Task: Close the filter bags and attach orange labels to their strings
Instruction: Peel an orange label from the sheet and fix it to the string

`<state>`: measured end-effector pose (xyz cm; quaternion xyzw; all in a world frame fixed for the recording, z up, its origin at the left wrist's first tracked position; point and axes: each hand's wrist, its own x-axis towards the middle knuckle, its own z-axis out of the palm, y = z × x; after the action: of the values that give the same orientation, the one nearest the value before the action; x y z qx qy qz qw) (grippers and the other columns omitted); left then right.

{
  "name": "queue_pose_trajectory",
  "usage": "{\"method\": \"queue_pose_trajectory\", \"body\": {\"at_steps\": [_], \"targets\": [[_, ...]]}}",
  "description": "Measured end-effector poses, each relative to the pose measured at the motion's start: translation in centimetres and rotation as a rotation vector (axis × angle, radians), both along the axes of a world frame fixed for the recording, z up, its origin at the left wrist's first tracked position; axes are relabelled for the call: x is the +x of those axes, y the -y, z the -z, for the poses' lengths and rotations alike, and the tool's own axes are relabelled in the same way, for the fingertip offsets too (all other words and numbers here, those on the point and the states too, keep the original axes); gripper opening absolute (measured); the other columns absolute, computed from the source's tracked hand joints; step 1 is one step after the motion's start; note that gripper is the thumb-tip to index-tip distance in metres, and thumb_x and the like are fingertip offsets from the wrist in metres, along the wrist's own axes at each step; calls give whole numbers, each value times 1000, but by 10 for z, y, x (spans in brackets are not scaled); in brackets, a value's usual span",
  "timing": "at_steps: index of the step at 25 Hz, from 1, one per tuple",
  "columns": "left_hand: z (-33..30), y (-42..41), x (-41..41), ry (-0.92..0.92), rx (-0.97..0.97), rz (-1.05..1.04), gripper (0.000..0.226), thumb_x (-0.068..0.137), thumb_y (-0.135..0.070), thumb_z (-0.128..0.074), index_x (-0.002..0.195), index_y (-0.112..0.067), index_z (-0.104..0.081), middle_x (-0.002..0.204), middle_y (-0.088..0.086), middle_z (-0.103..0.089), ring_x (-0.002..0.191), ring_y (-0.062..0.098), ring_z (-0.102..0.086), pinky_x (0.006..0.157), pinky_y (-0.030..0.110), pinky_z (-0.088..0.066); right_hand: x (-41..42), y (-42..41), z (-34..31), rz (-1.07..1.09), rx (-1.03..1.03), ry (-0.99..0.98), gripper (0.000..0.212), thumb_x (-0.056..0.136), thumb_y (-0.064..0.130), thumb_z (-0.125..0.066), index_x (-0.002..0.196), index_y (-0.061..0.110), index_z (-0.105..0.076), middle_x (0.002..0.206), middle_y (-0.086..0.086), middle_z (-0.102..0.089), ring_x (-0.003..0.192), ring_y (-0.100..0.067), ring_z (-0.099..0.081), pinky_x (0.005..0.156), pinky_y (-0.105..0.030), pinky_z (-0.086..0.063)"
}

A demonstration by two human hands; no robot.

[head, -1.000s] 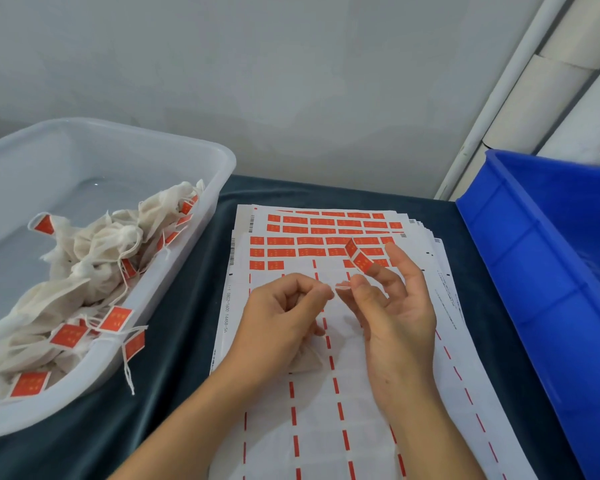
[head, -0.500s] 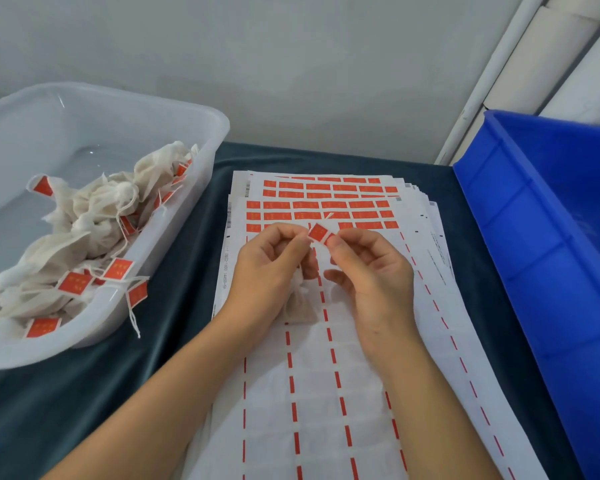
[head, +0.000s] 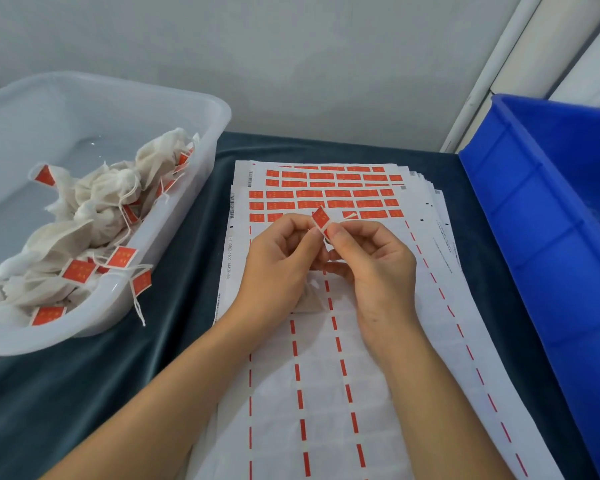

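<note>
A: Any readable writing?
B: The label sheet (head: 326,341) margin reads roughly "0802-1600"; label print is too small.
A: The orange label (head: 320,218)?
B: Pinched between left hand (head: 281,268) and right hand (head: 371,265) fingertips; filter bag (head: 310,299) hangs beneath them.

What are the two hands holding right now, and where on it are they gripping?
Both the left hand and right hand pinch one orange label by its lower edge; a filter bag hangs beneath.
</note>
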<state>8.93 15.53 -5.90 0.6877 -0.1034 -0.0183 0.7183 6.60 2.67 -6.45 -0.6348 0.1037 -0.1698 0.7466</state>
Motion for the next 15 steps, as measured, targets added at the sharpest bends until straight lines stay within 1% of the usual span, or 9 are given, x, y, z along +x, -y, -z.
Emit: {"method": "queue_pose_trajectory", "body": {"at_steps": [3, 8, 12, 15], "targets": [[0, 0, 1, 14, -1, 6, 13, 106, -16, -60, 100, -18, -71, 82, -5, -73, 74, 10, -70, 72, 22, -57, 0, -1, 0, 5, -2, 5, 5, 89, 24, -82, 92, 24, -79, 91, 1, -80, 83, -20, -78, 70, -31, -64], [-1, 0, -1, 20, -16, 18, 14, 106, -16, -59, 100, -18, -72, 80, -8, -73, 74, 8, -70, 71, 18, -56, -1, -1, 1, 15, -3, 5, 8, 89, 25, -82, 95, 22, -79, 93, 0, -80, 85, -22, -78, 73, -36, -65], [-1, 0, -1, -15, -37, 21, 15, 107, -17, -58, 104, -13, -72, 81, -7, -73, 75, 8, -70, 72, 18, -56, -1, -2, 0, 15, -13, -6, 9, 89, 25, -82, 97, 21, -78, 93, 1, -80, 85, -22, -78, 75, -37, -65], [-2, -1, -2, -29, -32, 27, 16, 107, -17, -57, 103, -13, -72, 81, -5, -72, 75, 8, -69, 73, 18, -55, -1, -3, 0, 26, -36, -17, 9, 90, 26, -81, 96, 22, -78, 95, 2, -79, 89, -22, -78, 78, -39, -65]]}}
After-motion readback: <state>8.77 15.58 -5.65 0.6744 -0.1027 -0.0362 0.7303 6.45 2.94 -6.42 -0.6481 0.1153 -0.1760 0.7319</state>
